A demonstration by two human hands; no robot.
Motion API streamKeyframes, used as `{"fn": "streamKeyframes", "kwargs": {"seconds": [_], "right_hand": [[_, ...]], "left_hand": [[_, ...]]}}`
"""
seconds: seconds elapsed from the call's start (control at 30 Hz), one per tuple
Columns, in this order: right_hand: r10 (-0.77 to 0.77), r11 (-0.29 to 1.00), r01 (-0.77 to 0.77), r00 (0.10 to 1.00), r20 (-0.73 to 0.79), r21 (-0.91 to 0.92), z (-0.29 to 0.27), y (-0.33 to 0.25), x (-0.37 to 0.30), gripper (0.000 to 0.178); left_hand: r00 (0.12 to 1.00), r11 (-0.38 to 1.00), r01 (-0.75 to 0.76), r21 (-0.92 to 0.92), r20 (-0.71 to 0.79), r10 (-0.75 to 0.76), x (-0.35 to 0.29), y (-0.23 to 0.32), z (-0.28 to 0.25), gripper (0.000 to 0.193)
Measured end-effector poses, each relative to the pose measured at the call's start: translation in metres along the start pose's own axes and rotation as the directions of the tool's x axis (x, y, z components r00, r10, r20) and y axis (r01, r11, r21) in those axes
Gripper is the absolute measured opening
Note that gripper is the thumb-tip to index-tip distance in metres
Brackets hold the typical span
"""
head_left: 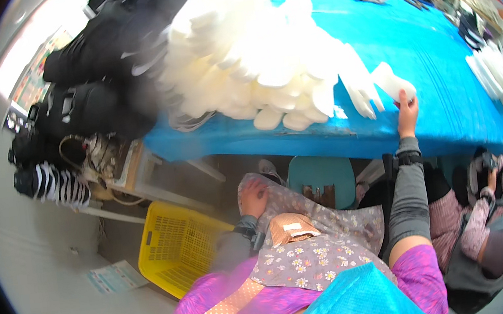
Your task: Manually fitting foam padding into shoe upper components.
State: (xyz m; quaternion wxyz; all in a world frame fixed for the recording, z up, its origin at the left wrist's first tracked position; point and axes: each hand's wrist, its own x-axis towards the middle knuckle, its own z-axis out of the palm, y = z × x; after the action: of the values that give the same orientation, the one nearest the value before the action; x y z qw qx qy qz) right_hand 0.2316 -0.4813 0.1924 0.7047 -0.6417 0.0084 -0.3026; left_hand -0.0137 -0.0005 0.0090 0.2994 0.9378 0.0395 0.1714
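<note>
On my feed the right hand [407, 115] grips the near end of a white pad [390, 81] in its fingers — over the blue desk [432, 56], right of the white pile [253, 64]. I see the left hand [254, 199] resting on the flowered apron [343, 252] — fingers loosely spread.

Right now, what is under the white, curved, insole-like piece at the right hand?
The blue table covering shows around the white piece; whatever lies directly beneath it is hidden.
</note>
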Motion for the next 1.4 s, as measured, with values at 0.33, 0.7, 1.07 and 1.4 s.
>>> {"fn": "streamKeyframes", "kwargs": {"seconds": [0.33, 0.7, 1.07, 1.4], "right_hand": [[-0.014, 0.999, 0.015, 0.999, 0.036, -0.043, -0.003, 0.003, 0.004, 0.052], [-0.001, 0.991, 0.002, 1.000, 0.011, -0.136, -0.006, -0.001, 0.003, 0.057], [0.013, 0.992, -0.011, 1.000, 0.018, -0.123, -0.008, 0.003, 0.004, 0.057], [-0.006, 0.998, 0.006, 1.000, 0.011, -0.068, -0.007, 0.007, 0.004, 0.056]], "left_hand": [[0.999, 0.999, -0.037, -0.005, 0.013, 0.038, 0.001, 0.000, -0.008, 0.023], [0.996, 0.998, -0.055, -0.027, 0.072, 0.057, 0.001, 0.001, -0.011, 0.025], [0.996, 1.000, 0.003, -0.025, 0.090, 0.000, -0.002, -0.001, -0.007, 0.025], [0.992, 0.999, -0.022, -0.034, 0.120, 0.026, 0.003, 0.010, -0.017, 0.024]]}}
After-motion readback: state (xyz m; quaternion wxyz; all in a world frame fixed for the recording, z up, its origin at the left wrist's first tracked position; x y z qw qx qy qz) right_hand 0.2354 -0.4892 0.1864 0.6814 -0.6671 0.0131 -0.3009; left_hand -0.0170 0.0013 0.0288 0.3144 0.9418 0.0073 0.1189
